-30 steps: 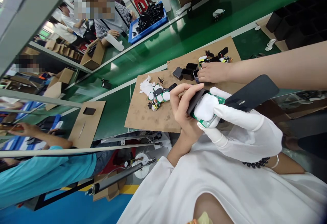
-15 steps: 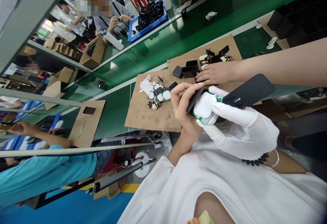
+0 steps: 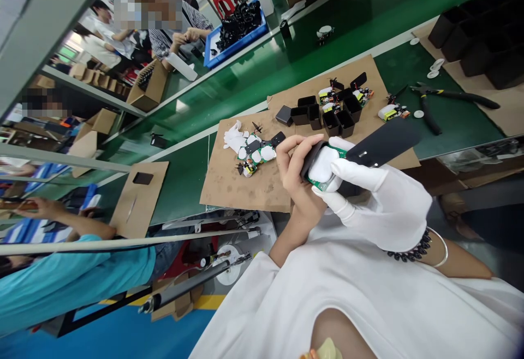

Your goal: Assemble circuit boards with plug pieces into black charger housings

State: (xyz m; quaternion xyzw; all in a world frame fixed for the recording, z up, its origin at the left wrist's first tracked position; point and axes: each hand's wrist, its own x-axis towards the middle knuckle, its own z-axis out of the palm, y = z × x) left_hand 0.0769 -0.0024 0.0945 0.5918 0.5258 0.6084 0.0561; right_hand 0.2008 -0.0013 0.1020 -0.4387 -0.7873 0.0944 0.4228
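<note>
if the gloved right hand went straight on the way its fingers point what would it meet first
Probably the black case held in the bare left hand; the gloved right hand, gripping the green board, points towards it. Depth is hard to judge.

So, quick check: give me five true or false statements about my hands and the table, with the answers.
1. Your left hand holds a black case. True.
2. Both your hands wear white gloves. False: only your right hand is gloved; the left is bare.
3. Your right hand grips a green circuit board. True.
4. The pliers are inside the blue tray. False: the pliers lie on the green table, and the tray holds black parts.
5. A loose white glove lies on the cardboard. True.
</note>
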